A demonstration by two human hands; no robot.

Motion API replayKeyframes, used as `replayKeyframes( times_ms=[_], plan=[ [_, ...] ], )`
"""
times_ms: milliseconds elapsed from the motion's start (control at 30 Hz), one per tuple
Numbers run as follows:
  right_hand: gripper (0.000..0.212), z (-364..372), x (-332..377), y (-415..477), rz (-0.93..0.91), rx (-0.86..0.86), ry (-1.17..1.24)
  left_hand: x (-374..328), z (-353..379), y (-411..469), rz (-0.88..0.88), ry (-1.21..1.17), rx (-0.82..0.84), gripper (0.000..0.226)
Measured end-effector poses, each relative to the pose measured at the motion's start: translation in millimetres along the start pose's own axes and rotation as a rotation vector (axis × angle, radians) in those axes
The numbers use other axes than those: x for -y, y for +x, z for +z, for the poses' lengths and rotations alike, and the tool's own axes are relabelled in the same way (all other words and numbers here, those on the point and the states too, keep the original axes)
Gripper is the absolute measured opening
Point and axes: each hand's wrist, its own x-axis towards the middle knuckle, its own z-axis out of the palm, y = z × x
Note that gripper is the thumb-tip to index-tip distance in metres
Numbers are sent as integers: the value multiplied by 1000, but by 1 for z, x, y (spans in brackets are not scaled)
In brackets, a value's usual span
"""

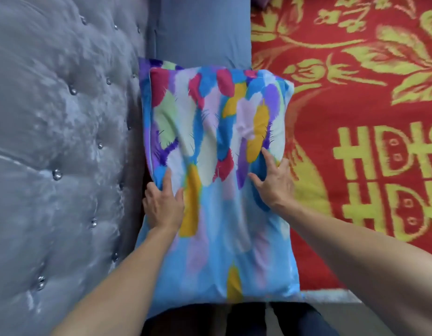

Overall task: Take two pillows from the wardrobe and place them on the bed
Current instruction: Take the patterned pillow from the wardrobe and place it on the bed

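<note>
Both hands — left hand (161, 204) and right hand (274, 180) — spread flat on the feather-print multicoloured soft pillow (215, 166) at the bed's headboard edge; press evenly, squaring it against the grey tufted velvet headboard (64, 141).

Both forearms are bare from the lower frame edge up to the wrists; no sleeve shows on either. The left hand (163, 204) and right hand (274, 180) carry no gloves, rings, watch or bracelet that can be made out. Fingernails look short and unpainted, though blur limits certainty. Dark navy trousers (246, 320) cover the legs at the bottom edge.
</note>
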Motion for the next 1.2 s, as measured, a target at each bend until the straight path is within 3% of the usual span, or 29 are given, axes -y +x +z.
replayKeyframes(
  times_ms=[200,533,700,800,867,967,1200],
  plan=[
    [78,79,9,10,-54,104,-103,62,40,35,-20,78,104,63],
    [92,150,-45,42,-13,330,-360,119,121,30,-29,266,257,72],
    [97,128,-36,42,2,480,-429,98,96,28,-126,335,510,72],
    [93,98,-30,27,-33,610,-480,81,71,1,-79,344,622,54],
    [79,75,-33,8,-92,686,-492,70,58,-26,-26,304,665,38],
    [49,43,-51,-27,-238,776,-527,52,46,-74,-36,216,689,33],
    [43,-33,-98,-93,-462,827,-586,-4,17,-201,-91,148,618,30]
  ],
)
